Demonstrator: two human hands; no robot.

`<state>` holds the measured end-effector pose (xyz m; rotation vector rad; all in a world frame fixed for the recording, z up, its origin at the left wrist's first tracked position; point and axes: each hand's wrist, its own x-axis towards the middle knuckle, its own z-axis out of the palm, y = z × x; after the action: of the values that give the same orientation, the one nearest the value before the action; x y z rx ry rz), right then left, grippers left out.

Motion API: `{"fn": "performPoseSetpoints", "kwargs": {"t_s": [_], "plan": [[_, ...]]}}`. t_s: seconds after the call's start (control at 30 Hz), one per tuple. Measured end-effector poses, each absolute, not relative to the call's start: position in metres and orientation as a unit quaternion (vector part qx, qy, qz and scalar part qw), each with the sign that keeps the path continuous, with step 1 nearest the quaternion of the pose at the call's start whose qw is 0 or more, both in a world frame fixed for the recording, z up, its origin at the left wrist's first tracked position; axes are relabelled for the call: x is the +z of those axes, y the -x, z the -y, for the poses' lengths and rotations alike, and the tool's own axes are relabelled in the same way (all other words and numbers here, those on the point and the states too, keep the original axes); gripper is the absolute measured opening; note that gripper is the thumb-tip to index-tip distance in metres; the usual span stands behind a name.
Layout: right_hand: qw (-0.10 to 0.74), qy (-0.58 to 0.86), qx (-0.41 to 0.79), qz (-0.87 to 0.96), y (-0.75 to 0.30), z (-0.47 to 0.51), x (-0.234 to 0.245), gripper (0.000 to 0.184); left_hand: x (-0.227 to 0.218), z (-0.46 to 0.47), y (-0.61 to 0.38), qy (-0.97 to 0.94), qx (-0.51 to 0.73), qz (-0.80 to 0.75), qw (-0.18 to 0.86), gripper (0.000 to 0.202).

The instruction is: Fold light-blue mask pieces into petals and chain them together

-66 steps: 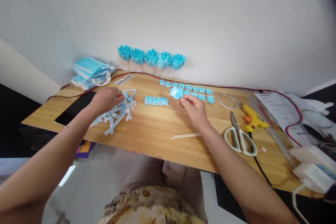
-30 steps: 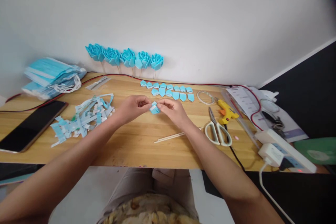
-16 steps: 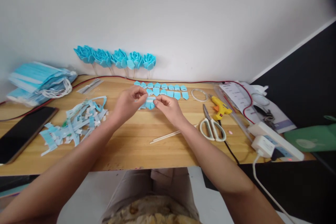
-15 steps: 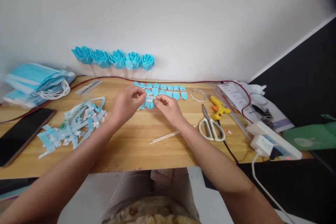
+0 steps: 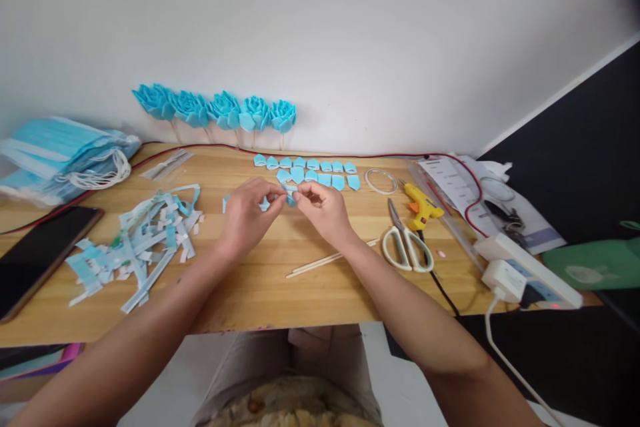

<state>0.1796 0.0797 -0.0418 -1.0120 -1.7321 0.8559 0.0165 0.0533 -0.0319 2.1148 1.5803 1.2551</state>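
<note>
Between my fingertips, above the middle of the table, is a small light-blue fabric petal (image 5: 291, 196). My left hand (image 5: 254, 209) pinches its left side, and my right hand (image 5: 323, 208) pinches its right side. The fingers partly cover the petal. Just beyond my hands, several folded blue petals (image 5: 324, 179) lie in two rows on the wood. A few more blue pieces (image 5: 226, 203) show partly behind my left hand. Two thin wooden sticks (image 5: 313, 265) lie near my right forearm.
Blue fabric flowers (image 5: 225, 110) on sticks lean against the wall. Left are face masks (image 5: 55, 153), a phone (image 5: 43, 257) and fabric scraps (image 5: 145, 240). Right are scissors (image 5: 406, 243), a yellow glue gun (image 5: 423, 205), a wire coil (image 5: 381, 181) and a power strip (image 5: 540, 270).
My left hand has come down and toward me, uncovering more of the rear petal row. Both hands still pinch the petal, which now looks more folded. The view has shifted slightly.
</note>
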Motion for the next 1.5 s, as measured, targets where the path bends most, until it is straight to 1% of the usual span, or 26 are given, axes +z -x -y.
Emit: {"fn": "performPoseSetpoints", "kwargs": {"t_s": [0.23, 0.5, 0.67, 0.9, 1.1, 1.5], "plan": [[0.457, 0.414, 0.27, 0.739, -0.1786, -0.0795, -0.0466, 0.012, -0.0373, -0.0523, -0.0168, -0.704, 0.429, -0.555, 0.109, 0.012], [0.463, 0.406, 0.272, 0.74, -0.178, -0.079, -0.048, 0.009, -0.0384, -0.0523, -0.0175, -0.728, 0.421, -0.535, 0.083, 0.015], [0.472, 0.395, 0.256, 0.745, -0.1777, -0.0795, -0.0495, 0.008, -0.0406, -0.0526, -0.0183, -0.732, 0.437, -0.516, 0.08, 0.014], [0.465, 0.386, 0.204, 0.77, -0.177, -0.0784, -0.0487, 0.008, -0.0409, -0.0524, -0.0198, -0.703, 0.454, -0.531, 0.132, 0.015], [0.458, 0.391, 0.195, 0.774, -0.1773, -0.0789, -0.0506, 0.008, -0.0399, -0.0515, -0.0203, -0.679, 0.465, -0.539, 0.179, 0.016], [0.451, 0.384, 0.182, 0.785, -0.1782, -0.0802, -0.0515, 0.011, -0.0399, -0.0531, -0.0207, -0.653, 0.461, -0.561, 0.215, 0.017]]}}
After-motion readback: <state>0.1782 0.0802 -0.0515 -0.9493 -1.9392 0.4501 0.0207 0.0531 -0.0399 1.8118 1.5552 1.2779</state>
